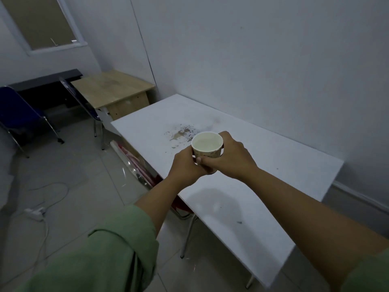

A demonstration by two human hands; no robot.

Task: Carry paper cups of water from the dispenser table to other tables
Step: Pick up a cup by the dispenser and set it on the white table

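I held one paper cup upright above the white table, my left hand cupped against its near-left side and my right hand wrapped round its right side, fingers of both closed on the wall below the rim, with water showing inside. Beyond it on the tabletop lay one patch of brownish stains, and further left I counted one wooden desk, two blue chairs and one white power strip on the floor
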